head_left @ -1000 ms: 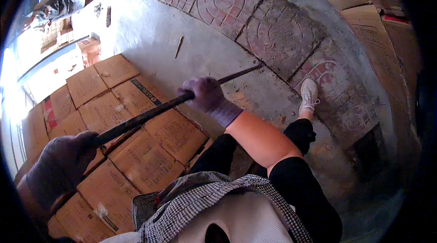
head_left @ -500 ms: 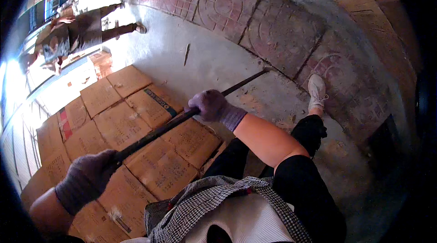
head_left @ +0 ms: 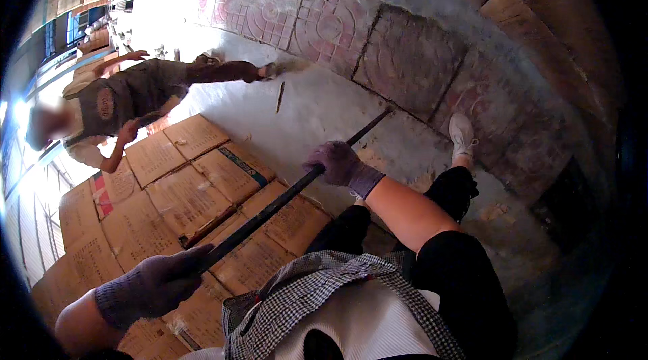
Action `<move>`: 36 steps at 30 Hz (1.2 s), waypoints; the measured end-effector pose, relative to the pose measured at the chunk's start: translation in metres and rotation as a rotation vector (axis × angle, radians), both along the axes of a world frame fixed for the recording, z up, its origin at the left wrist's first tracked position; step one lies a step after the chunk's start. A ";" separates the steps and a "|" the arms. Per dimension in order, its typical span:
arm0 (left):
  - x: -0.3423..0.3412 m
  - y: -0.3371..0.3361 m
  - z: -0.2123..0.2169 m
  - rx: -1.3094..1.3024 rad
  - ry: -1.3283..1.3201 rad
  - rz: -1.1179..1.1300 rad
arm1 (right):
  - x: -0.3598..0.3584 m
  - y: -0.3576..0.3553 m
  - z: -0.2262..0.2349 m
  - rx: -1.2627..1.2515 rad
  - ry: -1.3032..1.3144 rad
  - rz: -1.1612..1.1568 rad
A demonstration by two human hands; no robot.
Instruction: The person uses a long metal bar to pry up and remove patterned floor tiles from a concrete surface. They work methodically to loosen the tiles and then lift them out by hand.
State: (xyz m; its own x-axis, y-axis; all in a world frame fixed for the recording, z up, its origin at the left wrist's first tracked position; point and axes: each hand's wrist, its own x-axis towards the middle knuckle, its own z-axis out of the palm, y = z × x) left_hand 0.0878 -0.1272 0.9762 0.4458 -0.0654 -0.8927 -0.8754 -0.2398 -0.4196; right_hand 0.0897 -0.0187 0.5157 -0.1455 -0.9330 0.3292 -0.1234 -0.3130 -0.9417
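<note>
A long dark crowbar point(head_left: 263, 216) runs slantwise across my front, from lower left to upper right. My left hand point(head_left: 158, 284), in a purple-grey knit glove, is closed round its near end. Farther up the shaft, my gloved right hand point(head_left: 337, 165) grips it with the fingers wrapped over. The bar's far tip meets the floor at the edge of the reddish patterned paving slabs point(head_left: 413, 56); whether it sits in the joint I cannot tell. Below the bar and my left hand lie stacked brown cardboard cartons point(head_left: 185, 201).
At the left, a person in a dark apron point(head_left: 128, 100) stands beyond the cartons. A thin dark strip point(head_left: 280, 97) lies on the grey concrete floor point(head_left: 317, 100). More cardboard point(head_left: 540, 29) stands at the far right. My light shoe point(head_left: 462, 132) is beside the slabs.
Both my hands have shifted a little to the right along with the crowbar, whose far tip has moved slightly left and down. The person at the left has come closer, one leg stretched out.
</note>
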 end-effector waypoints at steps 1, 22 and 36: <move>0.012 0.010 0.001 -0.056 0.072 0.070 | -0.009 -0.001 0.005 0.057 0.050 0.100; 0.106 0.096 -0.061 -0.074 0.208 -0.392 | 0.029 0.032 0.090 -0.076 0.093 0.478; 0.326 0.263 -0.110 -0.050 0.165 -0.245 | 0.141 0.085 -0.005 0.268 0.566 1.322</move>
